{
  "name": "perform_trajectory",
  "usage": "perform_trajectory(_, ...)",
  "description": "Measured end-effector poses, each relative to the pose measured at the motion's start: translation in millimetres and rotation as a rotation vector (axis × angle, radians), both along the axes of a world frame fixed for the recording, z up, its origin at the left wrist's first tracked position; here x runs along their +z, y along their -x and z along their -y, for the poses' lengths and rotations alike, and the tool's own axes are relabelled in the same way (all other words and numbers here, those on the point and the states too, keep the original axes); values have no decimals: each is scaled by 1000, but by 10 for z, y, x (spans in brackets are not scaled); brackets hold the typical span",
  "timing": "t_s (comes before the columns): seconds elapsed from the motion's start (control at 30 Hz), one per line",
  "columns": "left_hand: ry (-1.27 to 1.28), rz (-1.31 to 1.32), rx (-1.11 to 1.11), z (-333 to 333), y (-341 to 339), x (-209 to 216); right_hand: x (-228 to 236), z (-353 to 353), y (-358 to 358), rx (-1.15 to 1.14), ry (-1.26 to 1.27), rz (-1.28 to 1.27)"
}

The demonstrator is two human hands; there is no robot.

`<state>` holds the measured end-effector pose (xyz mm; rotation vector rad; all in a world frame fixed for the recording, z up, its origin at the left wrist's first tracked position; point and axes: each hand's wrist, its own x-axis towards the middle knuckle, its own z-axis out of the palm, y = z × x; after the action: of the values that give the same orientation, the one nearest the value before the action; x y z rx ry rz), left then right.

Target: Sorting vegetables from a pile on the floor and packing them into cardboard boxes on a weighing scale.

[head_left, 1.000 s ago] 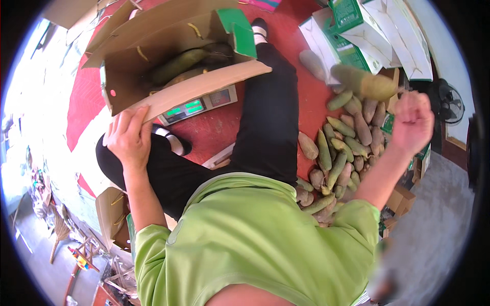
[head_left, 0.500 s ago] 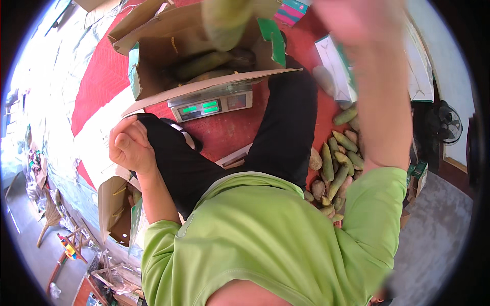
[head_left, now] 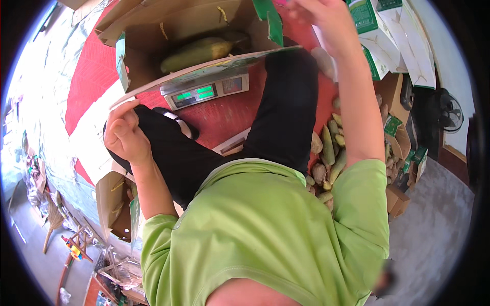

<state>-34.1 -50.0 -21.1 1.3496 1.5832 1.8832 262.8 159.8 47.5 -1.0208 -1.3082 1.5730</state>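
Note:
An open cardboard carton (head_left: 145,80) rests on a digital scale (head_left: 206,93) in front of my legs. Inside lies a long green radish (head_left: 196,53) with a paler end, and darker shapes sit behind it in shadow. At the carton's near left corner, my left hand (head_left: 125,130) has its fingers curled over the tip of the near flap. My right hand (head_left: 326,20), slightly blurred, is raised beyond the carton's right side with its fingers stretched out and nothing in them.
Several radishes (head_left: 329,148) lie piled on the red floor covering (head_left: 224,122) beside my right leg. White and green boxes (head_left: 377,30) stand at the far right, near a black fan (head_left: 449,117). Another open carton (head_left: 109,201) is by my left elbow.
A green radish that was above the carton now lies in it. My right hand has moved left and slowed. The left hand stays at the flap's corner.

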Motion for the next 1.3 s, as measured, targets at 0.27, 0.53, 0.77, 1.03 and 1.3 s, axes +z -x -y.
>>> perform_trajectory(0.27, 97, -298, 49, -29, -182, 64, -1045, 719, -1555, -478, 95, 426)
perform_trajectory(0.53, 158, -515, 1, -70, -272, 53, -2196, 1543, -2254, -338, 372, 802)
perform_trajectory(0.77, 195, -543, 20, -88, -248, 51, -1991, 1164, -2113, -351, 209, 720)
perform_trajectory(1.03, 241, -521, 119, -56, -168, 146, -1264, 351, -1692, -355, 67, 548)
perform_trajectory(1.3, 167, -666, 66, -163, -54, 645, -400, -237, -632, -215, -338, 568)
